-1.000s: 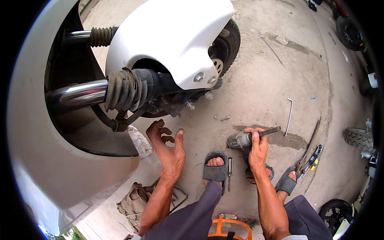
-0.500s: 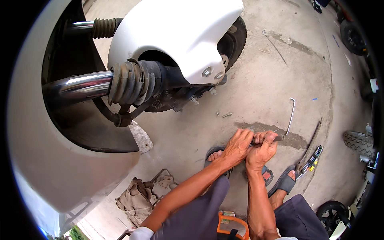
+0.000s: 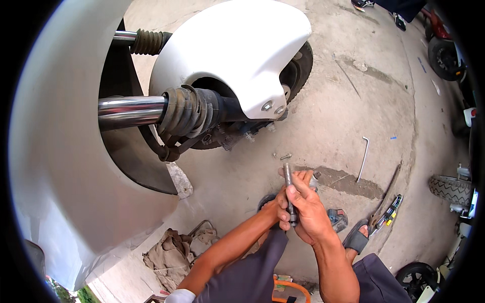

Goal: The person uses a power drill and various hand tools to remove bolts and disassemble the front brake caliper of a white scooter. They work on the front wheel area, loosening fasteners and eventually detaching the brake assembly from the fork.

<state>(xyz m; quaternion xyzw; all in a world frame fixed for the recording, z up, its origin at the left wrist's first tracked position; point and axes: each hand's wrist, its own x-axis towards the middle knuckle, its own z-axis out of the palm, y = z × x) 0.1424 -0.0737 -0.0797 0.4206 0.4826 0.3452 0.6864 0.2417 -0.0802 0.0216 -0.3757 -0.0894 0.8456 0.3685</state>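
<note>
Both hands meet low in the middle of the view, over the concrete floor. My right hand (image 3: 310,212) grips a grey metal axle rod (image 3: 288,177) that stands nearly upright, its top end sticking out above the fingers. My left hand (image 3: 279,208) closes around the lower end of the same rod from the left. Two small bolts (image 3: 284,156) lie on the floor just beyond the rod's tip. Above them is a scooter's front end: the white mudguard (image 3: 237,55), the black tyre (image 3: 299,68) and the fork with its rubber boot (image 3: 189,111).
An L-shaped hex key (image 3: 364,159) lies on the floor to the right. Screwdrivers and a long bar (image 3: 388,212) rest by my right sandal (image 3: 356,241). A dirty rag (image 3: 169,255) lies at lower left. A loose tyre (image 3: 449,188) lies at the right edge.
My left hand left the floor and joined the right. The tool once held sideways by the right hand is replaced by the rod, upright in both hands.
</note>
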